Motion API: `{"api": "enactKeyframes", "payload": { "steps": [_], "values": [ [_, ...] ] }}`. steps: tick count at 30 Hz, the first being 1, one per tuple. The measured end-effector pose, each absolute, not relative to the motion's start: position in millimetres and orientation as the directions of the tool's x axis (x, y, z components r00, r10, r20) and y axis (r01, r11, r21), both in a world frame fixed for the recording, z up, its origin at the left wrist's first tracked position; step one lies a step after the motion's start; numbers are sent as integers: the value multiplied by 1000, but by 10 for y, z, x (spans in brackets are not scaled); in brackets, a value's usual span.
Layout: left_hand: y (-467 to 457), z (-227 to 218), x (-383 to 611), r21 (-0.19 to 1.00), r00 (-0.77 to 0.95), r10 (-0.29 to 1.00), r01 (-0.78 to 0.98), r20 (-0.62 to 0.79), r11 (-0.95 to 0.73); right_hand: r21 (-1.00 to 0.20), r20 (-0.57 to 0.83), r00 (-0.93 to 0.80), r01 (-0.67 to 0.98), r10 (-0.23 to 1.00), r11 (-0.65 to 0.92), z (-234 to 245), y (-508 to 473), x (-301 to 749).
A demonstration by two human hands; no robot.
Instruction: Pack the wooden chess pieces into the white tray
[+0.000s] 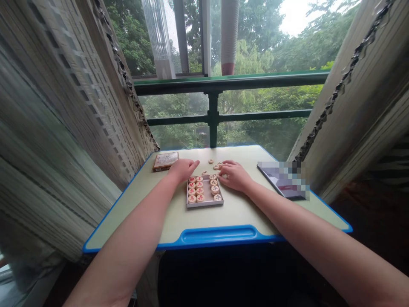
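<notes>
A shallow white box sits on the table with xiangqi pieces in it. Red-marked pieces fill two columns at its left, and dark-marked pieces stand in a column along its right side. At the far left corner of the box is my left hand, fingers mostly curled and one digit pointing right; what it may hold is hidden. My right hand is at the far right corner, its fingertips closed on what looks like a xiangqi piece. Several loose pieces lie beyond the box, some close to my right fingers.
A flat patterned box lies at the far left of the blue-edged table. On the right rests a tablet, partly pixelated. Curtains hang at both sides, and a green railing runs behind the table.
</notes>
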State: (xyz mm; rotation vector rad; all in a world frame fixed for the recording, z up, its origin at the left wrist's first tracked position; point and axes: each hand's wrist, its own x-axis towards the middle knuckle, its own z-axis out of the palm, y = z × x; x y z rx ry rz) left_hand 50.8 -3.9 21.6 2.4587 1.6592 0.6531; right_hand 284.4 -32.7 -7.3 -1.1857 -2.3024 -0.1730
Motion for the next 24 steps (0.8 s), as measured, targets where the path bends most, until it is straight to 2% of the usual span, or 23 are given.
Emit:
{"api": "enactKeyframes", "payload": {
  "steps": [4, 13, 24],
  "values": [
    [-76, 281, 549, 330, 344, 883, 833, 319, -443, -175, 515, -444, 783, 733, 597, -65, -349, 2878],
    [-144, 398, 525, 258, 401, 822, 812, 404, -523, -246, 473, -497, 718, 727, 651, 36, -359, 2973],
    [-145, 390, 514, 257, 415, 843, 821, 342, -509, -243, 331, -562, 726, 758, 644, 170, -430, 3070]
  ]
}}
